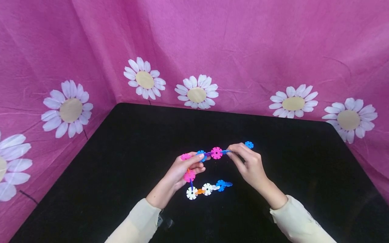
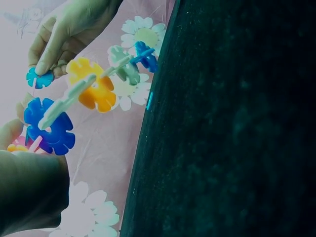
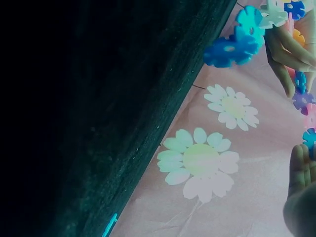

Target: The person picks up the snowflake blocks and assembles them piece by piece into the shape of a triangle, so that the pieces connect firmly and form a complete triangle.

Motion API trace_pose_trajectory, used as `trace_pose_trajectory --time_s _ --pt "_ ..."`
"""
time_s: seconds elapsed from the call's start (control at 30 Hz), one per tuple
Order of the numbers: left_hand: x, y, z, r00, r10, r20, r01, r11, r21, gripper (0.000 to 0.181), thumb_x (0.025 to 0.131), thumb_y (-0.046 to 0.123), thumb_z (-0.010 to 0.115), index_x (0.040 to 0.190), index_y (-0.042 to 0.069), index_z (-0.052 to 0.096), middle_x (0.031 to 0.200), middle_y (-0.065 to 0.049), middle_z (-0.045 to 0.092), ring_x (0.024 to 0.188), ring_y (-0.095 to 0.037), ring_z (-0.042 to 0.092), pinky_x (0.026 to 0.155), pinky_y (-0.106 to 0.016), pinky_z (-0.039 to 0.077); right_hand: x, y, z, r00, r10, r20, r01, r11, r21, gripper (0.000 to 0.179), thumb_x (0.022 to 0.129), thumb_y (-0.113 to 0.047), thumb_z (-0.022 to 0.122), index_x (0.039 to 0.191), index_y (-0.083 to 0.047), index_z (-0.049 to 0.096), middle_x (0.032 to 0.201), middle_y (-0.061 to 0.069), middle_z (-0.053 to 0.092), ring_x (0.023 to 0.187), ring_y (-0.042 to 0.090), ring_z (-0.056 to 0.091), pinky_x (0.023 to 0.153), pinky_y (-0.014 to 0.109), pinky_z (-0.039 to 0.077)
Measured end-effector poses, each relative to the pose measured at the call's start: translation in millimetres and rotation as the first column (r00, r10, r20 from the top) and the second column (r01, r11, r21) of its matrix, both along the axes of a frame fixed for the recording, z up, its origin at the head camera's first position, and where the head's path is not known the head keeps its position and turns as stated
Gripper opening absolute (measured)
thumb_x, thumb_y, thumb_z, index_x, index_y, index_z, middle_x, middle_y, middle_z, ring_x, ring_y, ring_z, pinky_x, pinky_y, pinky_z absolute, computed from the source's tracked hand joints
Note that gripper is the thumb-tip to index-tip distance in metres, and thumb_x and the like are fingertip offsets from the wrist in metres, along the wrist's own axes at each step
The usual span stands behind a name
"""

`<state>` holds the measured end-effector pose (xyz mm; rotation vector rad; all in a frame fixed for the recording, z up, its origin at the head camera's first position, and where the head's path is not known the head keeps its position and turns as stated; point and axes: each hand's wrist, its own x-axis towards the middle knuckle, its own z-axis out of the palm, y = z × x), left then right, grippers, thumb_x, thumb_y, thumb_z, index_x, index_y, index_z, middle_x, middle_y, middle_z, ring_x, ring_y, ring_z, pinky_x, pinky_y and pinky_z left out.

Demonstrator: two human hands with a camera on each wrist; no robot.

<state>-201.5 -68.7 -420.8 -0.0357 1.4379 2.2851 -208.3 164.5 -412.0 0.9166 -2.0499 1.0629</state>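
Note:
A chain of notched, flower-shaped plastic discs runs between both hands. My left hand [image 1: 179,171] pinches it at a blue disc [image 1: 200,153], thumb on top. To the right along the chain come a purple disc [image 1: 208,154], a pink disc [image 1: 216,153] and a blue disc [image 1: 224,152]. Fingertips of my right hand [image 1: 251,165] pinch the chain's right end, partly hiding it. From the left hand the rest loops down through another pink disc [image 1: 189,176] to a white disc [image 1: 191,193], then orange, white and blue ones. In the left wrist view, an orange disc [image 2: 91,85] hangs in this part.
A single blue disc [image 1: 249,144] shows just beyond the right hand's fingers. The black table [image 1: 121,152] lies beneath, with a pink cloth [image 1: 243,50] printed with large white daisies behind and to the left.

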Motion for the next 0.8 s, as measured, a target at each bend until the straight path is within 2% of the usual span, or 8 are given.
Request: trace_pose_trajectory --time_s 0.1,0.17,0.3,0.57,0.67,0.8 --pt "0.3 0.7 0.2 1.000 0.010 0.012 -0.010 1.000 0.003 0.005 0.094 0.020 0.065 0.094 0.016 0.069 0.081 0.006 0.074 0.073 -0.005 0.071 0.080 -0.022 0.059 -0.8 -0.4 0.4 1.000 0.006 -0.005 -0.006 1.000 0.001 0.030 0.093 -0.027 0.061 0.097 0.001 0.069 0.089 0.014 0.073 0.085 0.019 0.070 0.089 0.007 0.049" --pt "0.6 1.1 0.3 1.000 0.011 0.021 -0.011 1.000 0.006 0.005 0.094 0.020 0.066 0.094 0.016 0.069 0.082 0.006 0.075 0.073 -0.005 0.071 0.081 -0.022 0.059 -1.0 -0.1 0.4 1.000 0.008 -0.009 -0.008 1.000 0.005 0.035 0.094 -0.031 0.058 0.096 0.002 0.069 0.089 0.015 0.072 0.085 0.019 0.069 0.089 0.006 0.048" --pt "1.5 1.8 0.0 0.999 0.007 0.031 -0.008 1.000 0.010 0.006 0.093 0.021 0.067 0.095 0.016 0.070 0.088 0.005 0.076 0.073 -0.005 0.071 0.082 -0.022 0.058 -0.9 0.9 -0.1 1.000 0.017 -0.015 -0.016 1.000 0.011 0.031 0.093 -0.028 0.059 0.097 0.002 0.069 0.088 0.014 0.072 0.084 0.019 0.069 0.089 0.006 0.048" --pt "2.0 2.4 1.1 1.000 0.027 0.015 -0.027 1.000 0.002 0.006 0.092 0.021 0.068 0.094 0.016 0.070 0.085 0.005 0.076 0.074 -0.006 0.072 0.081 -0.023 0.059 -0.1 -2.1 2.3 0.997 0.028 -0.066 -0.026 0.999 0.024 0.029 0.094 -0.027 0.059 0.097 0.000 0.070 0.089 0.013 0.073 0.085 0.019 0.070 0.091 0.008 0.049" --pt "1.6 2.5 2.0 1.000 0.015 0.017 -0.015 0.999 0.043 0.006 0.095 0.019 0.064 0.092 0.017 0.069 0.086 0.006 0.076 0.073 -0.005 0.072 0.081 -0.023 0.058 -1.4 -4.6 4.3 0.996 0.020 -0.085 -0.020 1.000 -0.003 0.028 0.094 -0.025 0.060 0.098 0.002 0.070 0.090 0.014 0.073 0.085 0.019 0.070 0.090 0.009 0.050" --pt "1.7 1.4 1.7 1.000 -0.024 0.019 0.021 0.993 0.114 0.014 0.098 0.017 0.058 0.093 0.019 0.070 0.092 0.007 0.077 0.076 -0.005 0.073 0.083 -0.023 0.058 -4.4 -5.7 5.1 0.998 0.019 -0.059 -0.020 1.000 -0.021 0.025 0.091 -0.021 0.063 0.098 0.002 0.069 0.090 0.015 0.072 0.089 0.014 0.070 0.090 0.009 0.050"
